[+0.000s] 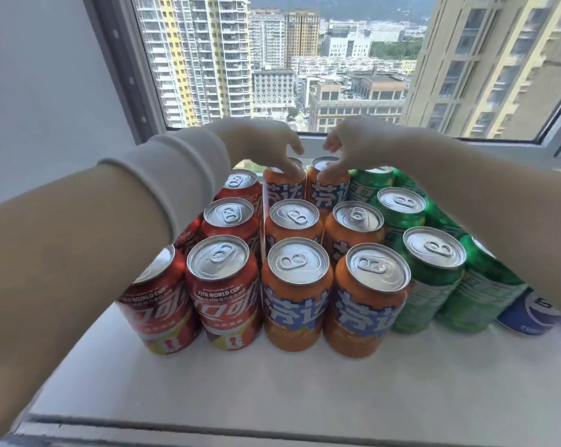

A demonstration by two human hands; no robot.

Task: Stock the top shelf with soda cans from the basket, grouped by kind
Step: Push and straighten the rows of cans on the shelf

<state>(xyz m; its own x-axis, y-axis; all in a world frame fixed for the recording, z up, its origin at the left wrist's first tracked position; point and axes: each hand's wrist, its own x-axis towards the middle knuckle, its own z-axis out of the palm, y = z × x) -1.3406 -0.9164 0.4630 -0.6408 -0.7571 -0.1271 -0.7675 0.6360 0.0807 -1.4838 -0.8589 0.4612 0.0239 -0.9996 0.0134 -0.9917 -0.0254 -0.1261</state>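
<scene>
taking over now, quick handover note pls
Left hand: fingertips on the back-left orange can; right hand: fingertips on the back-right orange can. Whether they grip is unclear.
On the shelf: red cans left, orange cans in the middle, green cans right, one blue can at the far right edge.
Done: three kinds grouped, orange three rows deep.
Left: settle the back pair; basket out of view, so remaining stock unknown.
</scene>
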